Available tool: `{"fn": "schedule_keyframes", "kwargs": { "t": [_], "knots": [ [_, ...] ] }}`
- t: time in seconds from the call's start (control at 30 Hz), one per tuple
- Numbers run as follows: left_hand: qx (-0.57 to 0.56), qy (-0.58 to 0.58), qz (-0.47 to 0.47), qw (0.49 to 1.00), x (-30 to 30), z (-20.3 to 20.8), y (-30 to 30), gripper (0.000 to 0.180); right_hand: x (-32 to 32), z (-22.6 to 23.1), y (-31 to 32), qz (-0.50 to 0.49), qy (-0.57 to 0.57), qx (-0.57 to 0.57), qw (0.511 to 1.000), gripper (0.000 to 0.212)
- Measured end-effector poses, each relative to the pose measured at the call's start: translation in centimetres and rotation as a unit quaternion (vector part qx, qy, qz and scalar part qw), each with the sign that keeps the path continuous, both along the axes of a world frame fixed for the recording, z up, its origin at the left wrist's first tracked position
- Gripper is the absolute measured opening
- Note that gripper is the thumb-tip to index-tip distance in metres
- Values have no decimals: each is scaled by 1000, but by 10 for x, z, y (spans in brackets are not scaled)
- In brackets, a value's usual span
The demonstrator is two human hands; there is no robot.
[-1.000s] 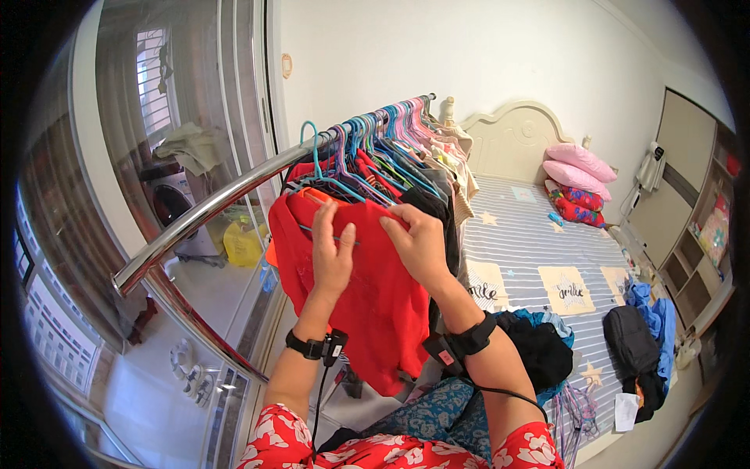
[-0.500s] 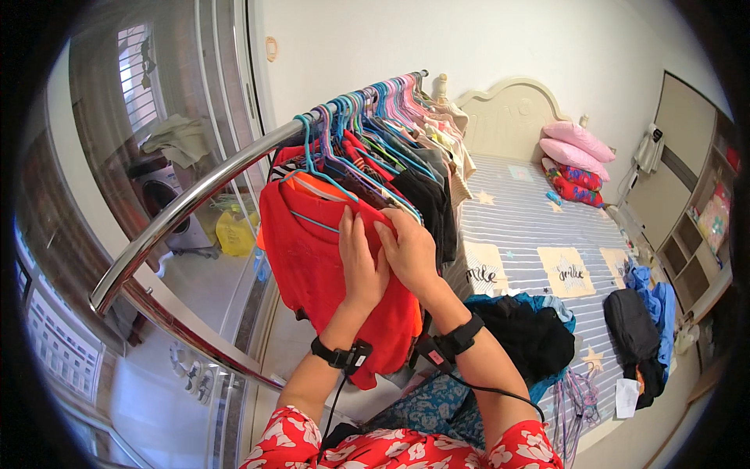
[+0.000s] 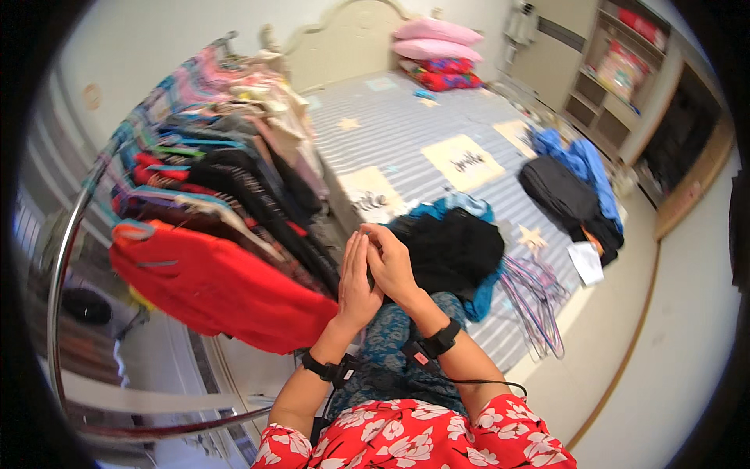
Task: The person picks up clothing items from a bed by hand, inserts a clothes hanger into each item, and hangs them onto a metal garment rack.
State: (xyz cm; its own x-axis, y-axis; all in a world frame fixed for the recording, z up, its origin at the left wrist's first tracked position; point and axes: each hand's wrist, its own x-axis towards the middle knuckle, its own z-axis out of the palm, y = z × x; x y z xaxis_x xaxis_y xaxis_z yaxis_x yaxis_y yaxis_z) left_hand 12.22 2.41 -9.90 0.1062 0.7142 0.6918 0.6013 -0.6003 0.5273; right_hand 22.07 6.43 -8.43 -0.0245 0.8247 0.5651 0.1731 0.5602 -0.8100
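Clothes [image 3: 246,187] hang in a packed row on a metal rail [image 3: 70,234], with a red garment [image 3: 219,281] at the near end, to the left of the hands. The left hand [image 3: 357,288] and the right hand [image 3: 393,267] meet palm to palm, fingers mostly straight and laid together. Neither has hold of the red garment; whether something small sits between the palms I can't tell, since they hide it. The garment's lower part lies just beside the left wrist in the view. To the right, on the striped bed [image 3: 375,129], are a black cloth heap [image 3: 457,250], a loose bunch of hangers [image 3: 539,301] and blue clothing [image 3: 590,176]. Pink pillows [image 3: 437,39] are stacked by the headboard [image 3: 336,39].
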Motion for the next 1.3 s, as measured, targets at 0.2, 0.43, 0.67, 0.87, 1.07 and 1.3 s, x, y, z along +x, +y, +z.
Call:
{"fn": "schedule_keyframes", "kwargs": {
  "t": [0.2,0.43,0.67,0.87,1.07,1.3],
  "knots": [
    [-186,5,-133,974,77,-72,33,62,119,-85,-4,-156,-16,-131,979,26],
    [-301,88,-148,938,113,-138,67,61,214,-184,-27,-289,24,-273,917,25],
    [-213,116,-108,964,149,-163,131,62,251,-209,-2,-407,39,-248,878,41],
    [-292,198,-13,936,171,-168,162,63,258,-213,23,-443,15,-272,854,42],
    [-226,142,-112,957,156,-170,133,45,264,-209,-2,-243,48,-261,933,11],
    [-269,188,-253,910,144,-147,51,39,274,-228,-69,-195,-55,-434,878,10]
  ]
}}
